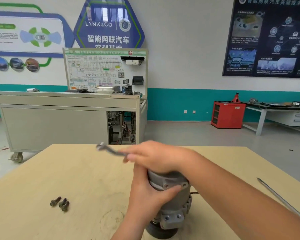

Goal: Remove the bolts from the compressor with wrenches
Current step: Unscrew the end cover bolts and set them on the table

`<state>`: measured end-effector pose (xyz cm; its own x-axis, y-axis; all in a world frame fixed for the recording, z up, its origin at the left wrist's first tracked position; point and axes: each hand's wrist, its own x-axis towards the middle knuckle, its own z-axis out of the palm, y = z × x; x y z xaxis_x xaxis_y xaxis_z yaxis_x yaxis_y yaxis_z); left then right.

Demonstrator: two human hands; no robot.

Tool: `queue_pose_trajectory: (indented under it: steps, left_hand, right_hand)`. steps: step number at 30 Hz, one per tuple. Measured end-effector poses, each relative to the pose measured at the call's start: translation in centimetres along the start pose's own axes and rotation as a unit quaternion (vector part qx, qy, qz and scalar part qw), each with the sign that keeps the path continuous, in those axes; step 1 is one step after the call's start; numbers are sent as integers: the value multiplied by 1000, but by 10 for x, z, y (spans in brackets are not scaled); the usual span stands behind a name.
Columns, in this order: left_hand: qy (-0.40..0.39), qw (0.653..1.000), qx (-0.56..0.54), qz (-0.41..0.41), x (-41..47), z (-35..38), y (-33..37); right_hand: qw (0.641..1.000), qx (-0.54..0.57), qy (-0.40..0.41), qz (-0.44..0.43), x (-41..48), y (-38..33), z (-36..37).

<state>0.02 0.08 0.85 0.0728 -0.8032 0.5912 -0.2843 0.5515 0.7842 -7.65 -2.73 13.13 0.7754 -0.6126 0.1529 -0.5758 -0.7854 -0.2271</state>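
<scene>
Standing upright on the pale wooden tabletop (59,170), the grey cast-metal compressor (173,205) is sitting right of centre near the front edge, its black round end (161,231) facing down. The left hand (145,191) is gripping the compressor's upper body from the left side, fingers and thumb wrapping round the housing. The right hand (156,156) is resting over the top of the compressor and is closing round the handle of a dark slim metal wrench (109,149), which is pointing out to the left above the table; motion blur is hiding the wrench's head. Three dark short bolts (60,203) are lying close together on the table, well apart from the compressor on its left. A long thin metal rod (280,200) is lying along the table's right edge.
</scene>
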Motion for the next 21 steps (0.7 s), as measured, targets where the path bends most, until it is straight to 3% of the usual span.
queue_pose_trajectory:
  steps: [4, 6, 7, 8, 10, 11, 12, 13, 14, 15, 19, 21]
  left_hand:
    - [37, 998, -46, 4, -6, 11, -1]
    - [44, 997, -55, 20, -8, 10, -1]
    - [32, 999, -38, 22, -8, 7, 0]
    - [24, 999, -30, 22, -7, 5, 0]
    - [16, 999, -25, 21, -5, 1, 1]
    - [14, 1000, -20, 19, -4, 5, 2]
    - [10, 1000, -15, 17, -3, 6, 4]
    - [6, 1000, -11, 16, -3, 7, 6]
    - [5, 1000, -11, 16, -3, 7, 6]
    - [7, 1000, -11, 17, -2, 7, 6]
    - [-3, 1000, -9, 13, -2, 3, 8]
    - [-8, 1000, -9, 8, -1, 2, 8]
  right_hand:
    - [962, -58, 192, -184, -85, -8, 39]
    - [933, 38, 293, -208, -119, 12, 55]
    - [903, 148, 346, -209, -129, 24, 61]
    - [844, 297, 405, -187, -135, 32, 65]
    - [652, 565, 500, -71, -132, 52, 61]
    - [577, 618, 535, 0, -125, 66, 56]
    - [536, 642, 545, 69, -115, 78, 49]
    - [524, 651, 533, 131, -104, 90, 39]
    - [535, 653, 505, 179, -89, 97, 29]
    - [570, 644, 461, 219, -75, 101, 21]
    - [821, 399, 246, 326, -25, 100, 2]
    - [895, 286, 179, 290, -9, 86, -8]
